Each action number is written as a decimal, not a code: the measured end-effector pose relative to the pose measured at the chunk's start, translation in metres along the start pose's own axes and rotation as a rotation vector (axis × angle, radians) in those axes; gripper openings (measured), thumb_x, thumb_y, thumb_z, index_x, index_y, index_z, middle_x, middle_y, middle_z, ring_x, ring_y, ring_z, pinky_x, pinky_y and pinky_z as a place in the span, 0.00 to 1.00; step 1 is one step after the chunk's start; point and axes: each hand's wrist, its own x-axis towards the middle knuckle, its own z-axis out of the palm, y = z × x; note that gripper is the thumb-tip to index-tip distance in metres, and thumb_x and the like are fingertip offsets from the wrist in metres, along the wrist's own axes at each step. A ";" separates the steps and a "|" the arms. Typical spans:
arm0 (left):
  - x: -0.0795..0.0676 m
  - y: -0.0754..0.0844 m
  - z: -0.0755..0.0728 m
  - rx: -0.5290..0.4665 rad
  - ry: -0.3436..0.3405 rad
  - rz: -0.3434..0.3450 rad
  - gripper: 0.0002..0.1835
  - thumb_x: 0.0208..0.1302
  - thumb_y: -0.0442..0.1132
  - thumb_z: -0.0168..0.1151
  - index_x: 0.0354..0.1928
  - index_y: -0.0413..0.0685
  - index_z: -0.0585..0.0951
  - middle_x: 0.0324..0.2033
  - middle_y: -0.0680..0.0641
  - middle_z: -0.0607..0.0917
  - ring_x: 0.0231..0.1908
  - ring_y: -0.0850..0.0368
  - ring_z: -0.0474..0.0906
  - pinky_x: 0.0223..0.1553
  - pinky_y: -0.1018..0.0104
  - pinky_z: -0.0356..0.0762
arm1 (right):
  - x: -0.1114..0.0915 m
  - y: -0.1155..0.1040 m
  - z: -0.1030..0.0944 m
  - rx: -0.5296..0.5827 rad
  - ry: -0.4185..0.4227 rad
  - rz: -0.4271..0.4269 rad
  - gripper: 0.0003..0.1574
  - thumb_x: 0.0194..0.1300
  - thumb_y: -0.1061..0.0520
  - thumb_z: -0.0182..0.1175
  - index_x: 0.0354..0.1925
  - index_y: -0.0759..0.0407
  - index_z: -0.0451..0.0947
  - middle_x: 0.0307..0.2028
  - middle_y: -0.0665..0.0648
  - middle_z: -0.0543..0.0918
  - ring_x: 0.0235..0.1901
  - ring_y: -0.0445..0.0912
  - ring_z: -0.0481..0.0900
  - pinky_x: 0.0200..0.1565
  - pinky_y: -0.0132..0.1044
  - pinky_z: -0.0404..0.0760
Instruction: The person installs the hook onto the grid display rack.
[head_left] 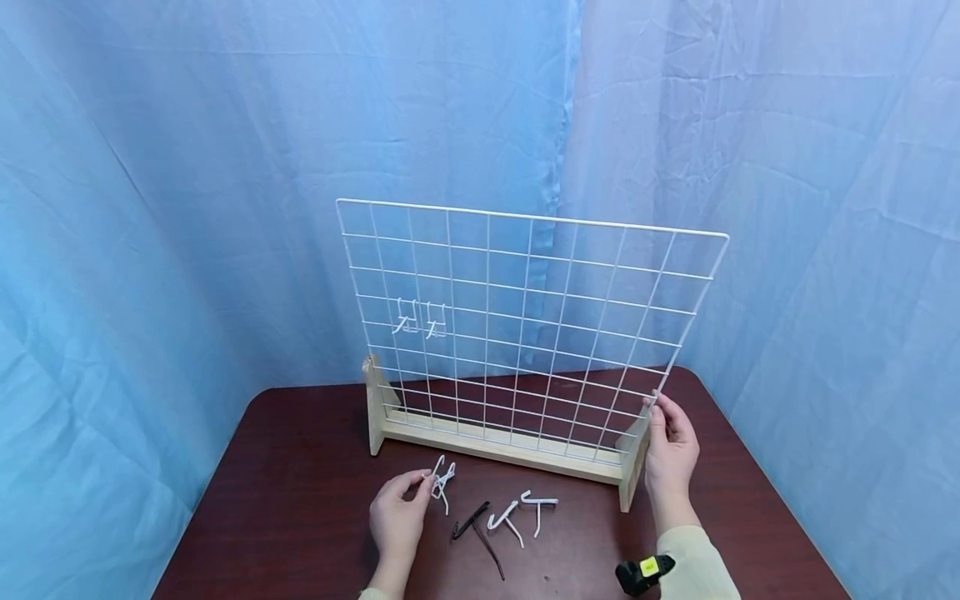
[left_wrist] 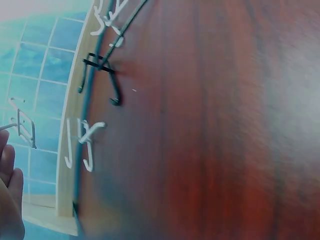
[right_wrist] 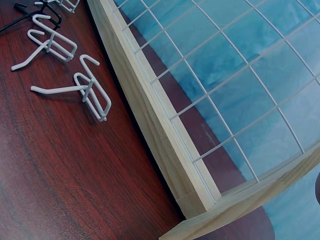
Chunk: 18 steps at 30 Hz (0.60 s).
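Note:
My left hand point(head_left: 397, 512) pinches a white wire hook point(left_wrist: 20, 122) at the table's front left. Another white hook point(left_wrist: 84, 135) lies just beside it; in the head view the two overlap. To the right lie a black hook point(head_left: 471, 521) with a long prong and two more white hooks point(head_left: 507, 518) point(right_wrist: 92, 92). A white wire grid panel point(head_left: 487, 333) leans upright in a wooden stand point(head_left: 502, 447). Fingers and thumb of my right hand point(head_left: 671, 454) grip the grid's lower right edge, by the stand's end post. Two white hooks point(head_left: 405, 321) point(head_left: 435, 323) hang on the grid's left side.
All this stands on a dark red-brown table point(head_left: 300, 483) with rounded far corners. Blue curtains point(head_left: 465, 100) surround it at the back and sides. A black device with a yellow label point(head_left: 647, 571) is on the right wrist.

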 end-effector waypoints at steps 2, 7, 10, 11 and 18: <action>0.003 0.005 0.001 -0.020 0.008 0.009 0.08 0.43 0.38 0.75 0.28 0.56 0.87 0.25 0.62 0.84 0.25 0.68 0.77 0.26 0.77 0.70 | 0.000 0.001 -0.001 -0.001 0.001 0.001 0.15 0.63 0.73 0.52 0.49 0.79 0.72 0.40 0.63 0.83 0.44 0.46 0.80 0.45 0.27 0.75; 0.011 0.015 0.006 -0.072 0.049 0.050 0.07 0.43 0.37 0.75 0.27 0.54 0.87 0.25 0.61 0.84 0.25 0.63 0.79 0.25 0.77 0.70 | 0.000 0.000 -0.001 -0.022 -0.005 0.002 0.16 0.63 0.72 0.51 0.49 0.78 0.72 0.40 0.61 0.84 0.44 0.45 0.79 0.45 0.27 0.74; 0.016 0.022 0.009 -0.097 0.070 0.062 0.07 0.43 0.36 0.75 0.27 0.54 0.87 0.25 0.60 0.84 0.25 0.63 0.79 0.24 0.78 0.70 | 0.000 -0.001 0.000 -0.021 -0.006 0.001 0.16 0.63 0.72 0.52 0.49 0.78 0.72 0.40 0.60 0.84 0.44 0.45 0.79 0.45 0.27 0.74; 0.018 0.025 0.010 -0.106 0.077 0.064 0.07 0.42 0.36 0.75 0.27 0.54 0.87 0.25 0.60 0.84 0.25 0.63 0.79 0.24 0.78 0.70 | 0.000 -0.001 0.000 -0.020 -0.006 0.001 0.16 0.63 0.72 0.52 0.49 0.78 0.72 0.39 0.60 0.84 0.44 0.45 0.79 0.45 0.27 0.74; 0.032 0.042 0.013 -0.159 0.103 0.077 0.06 0.43 0.35 0.74 0.27 0.49 0.87 0.25 0.56 0.85 0.27 0.62 0.79 0.26 0.72 0.73 | 0.000 -0.001 0.000 -0.024 -0.003 0.008 0.16 0.63 0.72 0.52 0.49 0.78 0.72 0.40 0.59 0.84 0.45 0.45 0.79 0.45 0.26 0.74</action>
